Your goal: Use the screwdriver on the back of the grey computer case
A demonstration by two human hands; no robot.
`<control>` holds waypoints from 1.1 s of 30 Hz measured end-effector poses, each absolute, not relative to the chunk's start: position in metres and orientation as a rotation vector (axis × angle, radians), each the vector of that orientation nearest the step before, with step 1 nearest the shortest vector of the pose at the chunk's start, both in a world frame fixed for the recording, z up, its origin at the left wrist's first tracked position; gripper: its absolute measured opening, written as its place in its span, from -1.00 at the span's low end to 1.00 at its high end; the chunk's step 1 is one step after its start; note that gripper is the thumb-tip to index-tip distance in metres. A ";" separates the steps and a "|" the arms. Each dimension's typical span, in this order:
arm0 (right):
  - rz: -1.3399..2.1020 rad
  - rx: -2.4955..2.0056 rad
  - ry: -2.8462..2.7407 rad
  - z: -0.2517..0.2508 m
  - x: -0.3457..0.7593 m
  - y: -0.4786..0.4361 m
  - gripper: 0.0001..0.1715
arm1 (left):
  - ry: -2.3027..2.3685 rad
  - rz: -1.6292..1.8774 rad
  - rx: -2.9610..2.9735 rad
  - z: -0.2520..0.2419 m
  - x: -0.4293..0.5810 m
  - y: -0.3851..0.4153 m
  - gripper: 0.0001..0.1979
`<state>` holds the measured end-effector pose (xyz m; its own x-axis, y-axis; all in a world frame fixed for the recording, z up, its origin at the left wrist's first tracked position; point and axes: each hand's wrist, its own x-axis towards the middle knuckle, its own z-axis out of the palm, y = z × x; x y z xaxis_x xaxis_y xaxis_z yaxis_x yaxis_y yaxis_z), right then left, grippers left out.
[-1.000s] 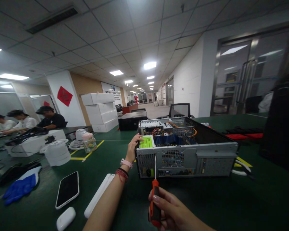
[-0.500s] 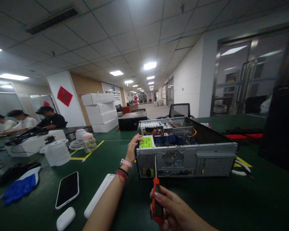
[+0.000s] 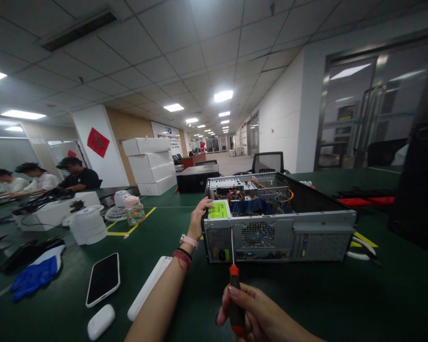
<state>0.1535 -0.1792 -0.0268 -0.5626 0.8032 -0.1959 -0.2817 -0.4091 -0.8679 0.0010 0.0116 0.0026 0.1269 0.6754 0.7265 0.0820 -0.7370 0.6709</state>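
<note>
An open grey computer case [image 3: 306, 223] lies on the green table, its rear panel facing me and wires showing inside. My left hand [image 3: 199, 216] rests on its top left corner, beside the power supply with a green label [image 3: 218, 209]. My right hand [image 3: 257, 313] grips the orange and black handle of a screwdriver [image 3: 234, 289]. The thin shaft points up at the rear panel near the power supply's vent.
Left of my arm lie a black phone [image 3: 103, 279], a white earbud case [image 3: 100, 321] and a long white bar [image 3: 148, 287]. Blue gloves [image 3: 34, 276], white fans [image 3: 89, 223] and a jar [image 3: 134, 212] sit further left. People work at far left. A dark object [image 3: 419, 185] stands right.
The view shifted slightly to the left, so things sit a little further right. My right hand with the screwdriver sits a bit lower in the frame. My left hand stays on the case.
</note>
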 end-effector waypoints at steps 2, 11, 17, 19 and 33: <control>2.032 -0.819 -1.079 -0.027 0.154 -0.179 -0.51 | 0.730 1.646 1.939 0.003 0.001 0.012 -0.66; 2.096 -0.689 -1.052 -0.030 0.156 -0.178 -0.55 | 0.725 1.650 1.963 0.002 0.000 0.013 -0.66; 2.145 -0.666 -1.050 -0.024 0.159 -0.178 -0.47 | 0.729 1.654 1.955 0.002 0.001 0.011 -0.65; 2.123 -0.693 -1.057 -0.024 0.158 -0.180 -0.44 | 0.723 1.655 1.949 0.002 0.001 0.011 -0.66; 2.089 -0.727 -0.995 -0.048 0.147 -0.178 -0.31 | 0.726 1.655 1.943 0.003 0.002 0.011 -0.65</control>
<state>0.1475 -0.1775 -0.0480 -0.5969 0.7811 -0.1834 -0.3496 -0.4589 -0.8168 0.0019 0.0110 0.0027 0.1262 0.6695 0.7320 0.0850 -0.7425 0.6644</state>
